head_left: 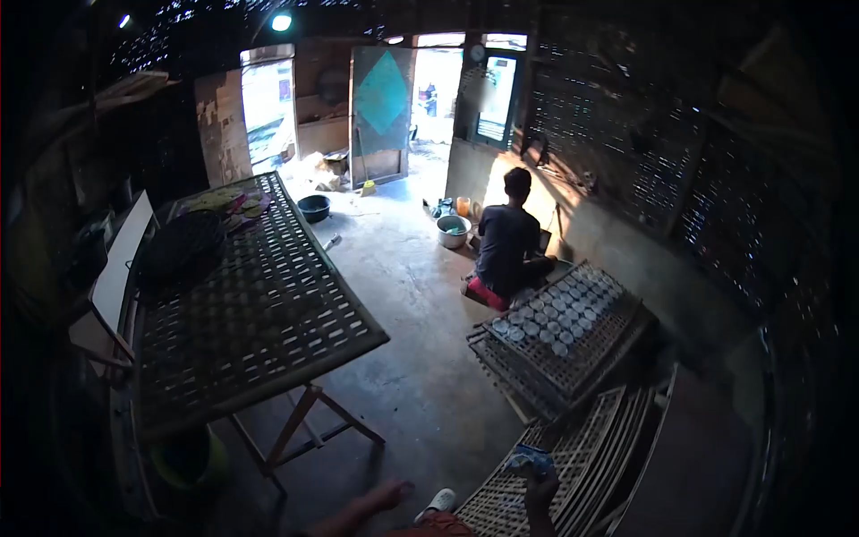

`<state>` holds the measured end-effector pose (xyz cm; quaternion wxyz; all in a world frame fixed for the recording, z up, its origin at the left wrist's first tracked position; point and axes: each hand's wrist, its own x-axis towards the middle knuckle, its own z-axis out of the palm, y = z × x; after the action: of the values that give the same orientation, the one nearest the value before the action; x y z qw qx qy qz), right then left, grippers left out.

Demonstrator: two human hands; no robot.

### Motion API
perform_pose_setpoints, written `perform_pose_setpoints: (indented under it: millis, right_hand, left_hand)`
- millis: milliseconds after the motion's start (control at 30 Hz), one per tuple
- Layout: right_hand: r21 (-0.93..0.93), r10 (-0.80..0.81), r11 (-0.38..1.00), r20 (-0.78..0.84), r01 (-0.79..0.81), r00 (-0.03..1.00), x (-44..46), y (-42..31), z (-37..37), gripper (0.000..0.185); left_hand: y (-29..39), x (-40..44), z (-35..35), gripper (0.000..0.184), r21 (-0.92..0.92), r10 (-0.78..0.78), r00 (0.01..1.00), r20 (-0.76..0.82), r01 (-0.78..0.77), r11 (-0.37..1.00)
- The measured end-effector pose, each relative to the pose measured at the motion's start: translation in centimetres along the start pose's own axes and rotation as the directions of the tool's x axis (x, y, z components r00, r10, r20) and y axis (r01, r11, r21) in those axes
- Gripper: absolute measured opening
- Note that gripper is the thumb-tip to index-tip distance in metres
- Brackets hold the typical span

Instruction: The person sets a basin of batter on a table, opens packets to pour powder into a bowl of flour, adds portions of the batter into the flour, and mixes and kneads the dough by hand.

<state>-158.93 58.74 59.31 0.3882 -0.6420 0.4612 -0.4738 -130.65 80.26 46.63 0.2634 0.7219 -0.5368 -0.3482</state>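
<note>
My left hand (388,494) is low in the middle of the view, near a pale shoe (438,503); its fingers are too dark and blurred to read, and I see no object in it. To the right, my right hand (541,493) is closed on a crumpled blue item (530,460), perhaps a cloth or packet. Both are above the lower stack of woven racks (497,498). Beyond this stack, another pile of racks (483,342) carries rows of pale round pieces (559,315) on top.
A large woven rack (242,304) rests on a wooden trestle (300,421) at left, bearing a dark round item (182,243). Another person (507,237) sits on the floor ahead, facing away, beside a metal basin (454,234). A dark tub (314,208) stands near the doorway.
</note>
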Motion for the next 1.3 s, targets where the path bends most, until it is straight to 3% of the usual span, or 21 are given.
perform_pose_setpoints:
  millis: [67,167,200,267,333,400,467,533,600,667,700,800,833,867,900,933,1033,1133,1167,1200,1300]
  right_hand:
    - [0.025,0.155,0.987,0.097,-0.158,0.983,6.0,1.6,1.4,0.023]
    - [0.207,0.018,0.978,0.081,-0.034,0.997,14.7,-1.2,5.8,0.030]
    - [0.201,0.019,0.979,0.134,-0.046,0.991,17.3,0.3,7.0,0.030]
    - [0.179,0.081,0.978,0.166,-0.111,0.983,23.1,3.9,9.7,0.031]
    - [0.089,0.117,0.985,0.265,-0.145,0.957,27.7,1.4,12.4,0.030]
    - [0.233,0.017,0.968,0.304,-0.092,0.952,32.8,3.2,16.7,0.027]
    - [0.313,-0.053,0.947,0.364,-0.068,0.930,37.8,4.6,21.0,0.025]
    - [0.359,-0.186,0.932,0.387,0.038,0.903,42.5,5.1,25.7,0.024]
    - [0.398,-0.262,0.914,0.439,0.076,0.860,45.2,-0.7,29.6,0.026]
    - [0.233,0.002,0.959,0.556,-0.159,0.831,49.0,-1.3,32.6,0.026]
    - [0.156,-0.065,0.987,0.584,-0.033,0.809,51.5,-0.6,34.0,0.029]
    - [0.178,-0.068,0.982,0.636,-0.061,0.768,58.4,2.9,39.6,0.029]
    - [0.276,-0.327,0.942,0.623,0.192,0.711,60.7,2.9,42.5,0.028]
    - [0.191,-0.178,0.980,0.713,0.056,0.678,60.4,-3.1,43.7,0.027]
    - [0.227,-0.243,0.967,0.696,0.114,0.676,62.5,-1.2,46.8,0.029]
    - [0.267,-0.312,0.948,0.672,0.173,0.672,64.6,0.4,50.0,0.031]
    - [0.302,-0.435,0.900,0.693,0.316,0.576,68.8,0.3,61.3,0.032]
    - [0.309,-0.568,0.789,0.695,0.531,0.441,73.9,-0.5,72.7,0.034]
    - [0.159,-0.233,0.969,0.847,0.191,0.478,73.2,-5.3,75.2,0.035]
    - [0.303,-0.368,0.929,0.821,0.212,0.436,73.7,-6.5,79.7,0.034]
    - [0.383,-0.406,0.914,0.839,0.135,0.363,75.6,-10.8,91.3,0.029]
  left_hand:
    - [1.1,6.8,-2.3,0.033,-0.003,0.004,1.000,0.005,-0.004,1.000]
    - [0.6,12.5,-5.1,0.034,-0.033,-0.128,0.989,-0.069,0.126,0.991]
    - [-0.9,13.0,-5.5,0.032,-0.018,-0.101,0.982,-0.158,0.099,0.995]
    - [-3.8,12.4,-6.4,0.030,-0.016,-0.210,0.957,-0.200,0.211,0.977]
    - [-7.5,10.0,-6.4,0.028,-0.089,-0.399,0.897,-0.191,0.389,0.917]
    - [-10.5,7.0,-5.8,0.028,-0.086,-0.591,0.778,-0.210,0.588,0.804]
    - [-11.4,4.4,-5.7,0.029,-0.135,-0.823,0.553,-0.129,0.813,0.567]
    - [-11.5,2.8,-5.5,0.034,-0.294,-0.933,0.353,-0.062,0.887,0.355]
    - [-12.6,3.1,-3.9,0.034,-0.409,-0.978,0.207,-0.023,0.891,0.198]
    - [-11.9,4.9,-1.9,0.034,-0.513,-0.993,0.118,0.029,0.854,0.087]
    - [-11.4,6.8,-0.5,0.034,-0.559,-0.993,0.099,0.061,0.828,0.048]
    - [-9.0,14.9,3.1,0.034,-0.692,-0.988,0.118,0.098,0.722,0.018]
    - [-8.4,18.0,3.1,0.034,-0.735,-0.988,0.136,0.079,0.677,0.035]
    - [-8.1,21.1,2.8,0.034,-0.777,-0.985,0.167,0.043,0.625,0.072]
    - [-8.2,24.2,2.4,0.034,-0.817,-0.980,0.200,-0.009,0.564,0.123]
    - [-9.2,26.9,1.1,0.035,-0.851,-0.942,0.298,-0.155,0.444,0.280]
    - [-8.8,31.6,-1.6,0.036,-0.897,-0.993,0.006,0.122,0.429,-0.107]
    - [-10.2,35.0,-5.4,0.037,-0.860,-0.966,-0.070,0.248,0.443,-0.253]
    - [-10.9,36.4,-6.6,0.037,-0.846,-0.955,-0.094,0.283,0.445,-0.294]
    - [-11.6,37.7,-7.8,0.038,-0.831,-0.942,-0.117,0.314,0.446,-0.332]
    - [-14.4,43.9,-13.2,0.038,-0.814,-0.926,-0.144,0.348,0.444,-0.375]
